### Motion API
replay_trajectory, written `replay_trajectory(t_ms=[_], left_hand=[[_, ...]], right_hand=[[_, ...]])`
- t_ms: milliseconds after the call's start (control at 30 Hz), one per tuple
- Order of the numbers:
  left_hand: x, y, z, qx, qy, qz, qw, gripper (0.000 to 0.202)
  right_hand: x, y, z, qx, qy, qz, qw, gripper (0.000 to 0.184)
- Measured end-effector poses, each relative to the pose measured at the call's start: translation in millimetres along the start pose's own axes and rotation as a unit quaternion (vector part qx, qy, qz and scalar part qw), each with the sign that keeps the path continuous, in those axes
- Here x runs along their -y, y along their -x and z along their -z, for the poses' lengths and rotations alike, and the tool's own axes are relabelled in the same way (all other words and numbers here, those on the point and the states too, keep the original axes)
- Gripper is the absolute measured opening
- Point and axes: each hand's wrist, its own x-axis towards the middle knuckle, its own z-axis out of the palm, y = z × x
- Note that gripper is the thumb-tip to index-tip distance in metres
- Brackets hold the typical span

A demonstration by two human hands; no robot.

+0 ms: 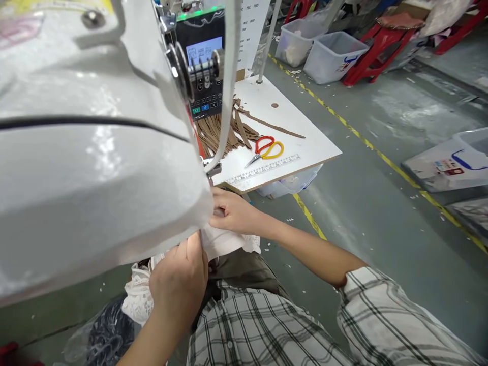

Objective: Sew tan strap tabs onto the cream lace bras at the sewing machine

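A large white sewing machine (pixel 125 188) fills the left side and hides part of the work. Below its head, white fabric (pixel 221 243) with lace edging hangs over my lap. My right hand (pixel 234 211) pinches the fabric close to the machine's needle end, thumb and fingers closed. Curled at the machine's lower edge, my left hand (pixel 179 274) grips the same cloth, its fingertips partly hidden. White lace (pixel 138 295) spills down beside my left wrist.
On the white tabletop (pixel 308 142) lie scissors (pixel 267 150) with red and yellow handles, brown fabric strips (pixel 217 133) and a printed ruler (pixel 263 170). A control panel (pixel 204 61) stands behind. Plastic bins (pixel 331 56) and a red stool (pixel 381 46) occupy the floor.
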Motion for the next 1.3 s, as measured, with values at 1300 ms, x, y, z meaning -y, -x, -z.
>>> replay_trajectory(t_ms=[1300], left_hand=[[42.3,95.1,9.5,0.15,0.766,0.343,0.523,0.024]], right_hand=[[56.3,101.4,-100.6,0.113,-0.38,-0.196,0.897,0.031]])
